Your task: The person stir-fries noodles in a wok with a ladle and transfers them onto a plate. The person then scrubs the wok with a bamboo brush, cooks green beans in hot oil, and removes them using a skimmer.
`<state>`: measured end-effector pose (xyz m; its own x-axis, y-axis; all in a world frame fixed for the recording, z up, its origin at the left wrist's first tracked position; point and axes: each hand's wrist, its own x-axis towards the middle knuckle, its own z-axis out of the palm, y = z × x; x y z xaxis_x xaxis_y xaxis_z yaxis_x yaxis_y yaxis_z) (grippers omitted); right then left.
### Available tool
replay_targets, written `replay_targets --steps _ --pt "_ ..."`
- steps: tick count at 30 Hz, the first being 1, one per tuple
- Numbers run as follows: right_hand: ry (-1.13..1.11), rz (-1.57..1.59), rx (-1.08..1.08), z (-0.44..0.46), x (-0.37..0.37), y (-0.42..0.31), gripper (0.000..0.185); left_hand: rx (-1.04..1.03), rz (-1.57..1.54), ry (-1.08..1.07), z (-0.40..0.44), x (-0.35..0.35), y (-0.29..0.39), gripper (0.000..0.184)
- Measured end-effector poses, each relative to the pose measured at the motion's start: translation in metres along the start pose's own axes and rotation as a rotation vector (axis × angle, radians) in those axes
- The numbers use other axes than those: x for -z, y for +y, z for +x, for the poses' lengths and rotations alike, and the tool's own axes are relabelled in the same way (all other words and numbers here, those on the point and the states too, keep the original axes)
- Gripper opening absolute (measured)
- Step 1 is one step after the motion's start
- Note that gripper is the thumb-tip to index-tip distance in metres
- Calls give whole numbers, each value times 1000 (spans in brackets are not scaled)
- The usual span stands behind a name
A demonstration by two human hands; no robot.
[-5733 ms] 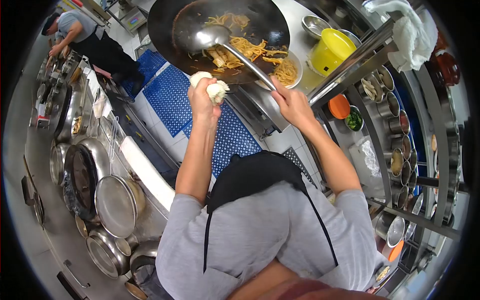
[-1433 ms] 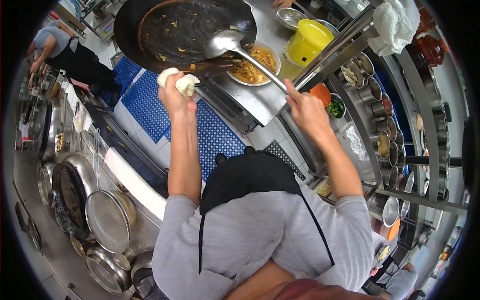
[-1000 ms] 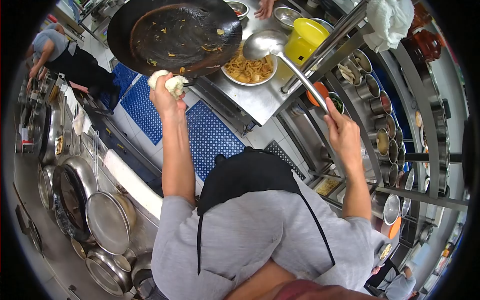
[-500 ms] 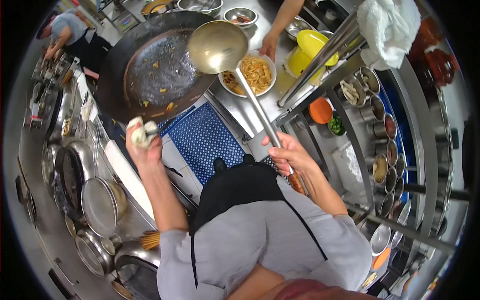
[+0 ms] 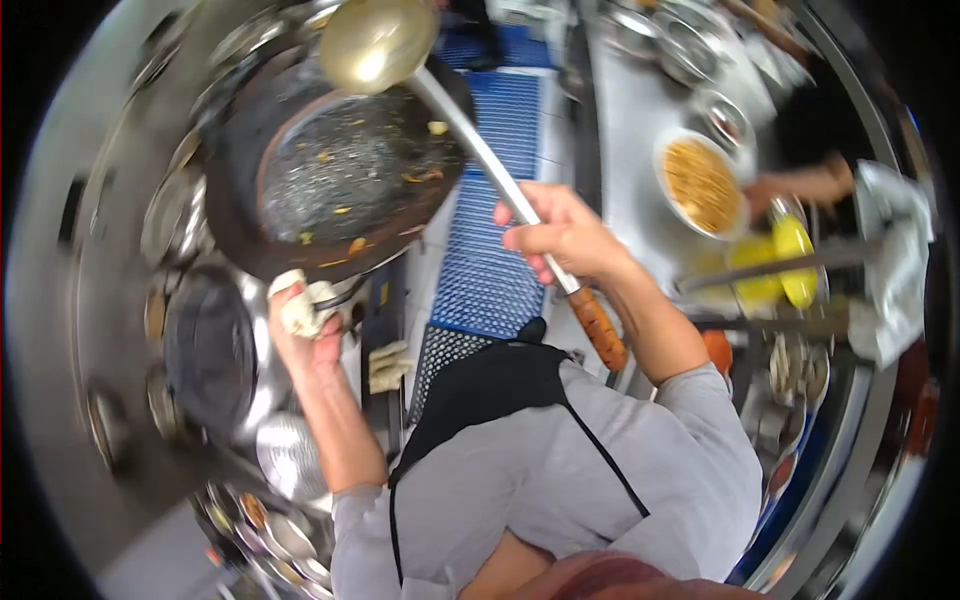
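My left hand (image 5: 310, 335) is closed around a wok's handle, with a folded white cloth (image 5: 300, 305) in its grip. The large dark wok (image 5: 345, 180) is wet inside, with small food scraps stuck to it. My right hand (image 5: 565, 235) grips the metal shaft of a long ladle (image 5: 480, 150), just above its brown wooden handle end. The ladle's round bowl hangs over the far edge of the wok, and I cannot tell whether they touch.
On the steel counter to the right stands a white bowl of noodles (image 5: 700, 185), with another person's hand (image 5: 770, 190) beside it. Yellow dishes (image 5: 793, 260) and metal bowls (image 5: 685, 50) are nearby. A blue patterned mat (image 5: 490, 240) covers the floor. A dark round pan (image 5: 210, 345) sits at left.
My view has turned, so the noodle bowl and counter now appear farther right. The wok has swung away from the counter, with the ladle moving along. Both hands keep their holds.
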<state>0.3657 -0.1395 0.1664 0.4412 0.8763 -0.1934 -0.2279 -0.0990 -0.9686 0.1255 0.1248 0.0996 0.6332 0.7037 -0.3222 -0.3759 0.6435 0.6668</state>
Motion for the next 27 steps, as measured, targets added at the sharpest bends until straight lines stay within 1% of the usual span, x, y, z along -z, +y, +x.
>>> replay_targets --steps 2,3,4,5,6,7,8,9,10,11,12,14,16,17,18,20,21,22,24,26,27 --pt "-43 -167 135 29 -23 -20 20 -67 -69 52 -28 18 2 8" --pt "-81 -249 239 42 -41 -33 27 -92 -120 60 -38 34 7 8" --pt "-128 -272 380 54 -61 -36 43 -111 -166 58 -48 51 9 8" --pt "-174 -142 442 33 -16 -33 49 -145 -136 98 -73 12 -27 7" --pt "-223 -67 486 36 -53 -23 54 -154 -178 120 -90 41 -15 8" --pt "-358 -56 324 35 -66 -8 55 -181 -196 145 -102 57 -11 8" --pt "-420 -25 262 36 -82 19 46 -214 -219 167 -115 68 -8 8" --pt "-357 -92 273 42 -95 68 33 -251 -231 179 -129 71 -5 8" --pt "-306 -242 295 36 -102 101 28 -256 -233 187 -139 82 -3 7" --pt "-253 -392 310 31 -110 132 28 -266 -238 228 -149 90 -1 7" --pt "-292 -507 379 30 -91 166 32 -278 -231 261 -154 82 -11 7" --pt "-355 -565 231 13 -107 181 37 -300 -231 339 -162 100 -6 7" --pt "-365 -522 332 6 -123 202 40 -344 -229 408 -165 107 -1 9" --pt "-372 -514 432 9 -129 216 41 -366 -198 384 -162 115 0 9" --pt "-404 -516 313 13 -132 217 41 -404 -175 373 -158 129 0 10" --pt "-537 -516 81 25 -144 218 39 -455 -252 428 -152 134 -2 9" --pt "-572 -347 -107 25 -153 196 36 -468 -289 430 -147 142 -4 9" --pt "-582 -257 -174 33 -160 184 29 -470 -321 416 -138 146 -3 8" --pt "-685 -304 -146 63 -172 163 22 -413 -379 459 -122 136 7 8" --pt "-705 -220 -165 91 -178 122 19 -500 -333 397 -87 147 -8 8" --pt "-703 -242 -160 112 -192 100 17 -504 -353 455 -73 150 -8 9"
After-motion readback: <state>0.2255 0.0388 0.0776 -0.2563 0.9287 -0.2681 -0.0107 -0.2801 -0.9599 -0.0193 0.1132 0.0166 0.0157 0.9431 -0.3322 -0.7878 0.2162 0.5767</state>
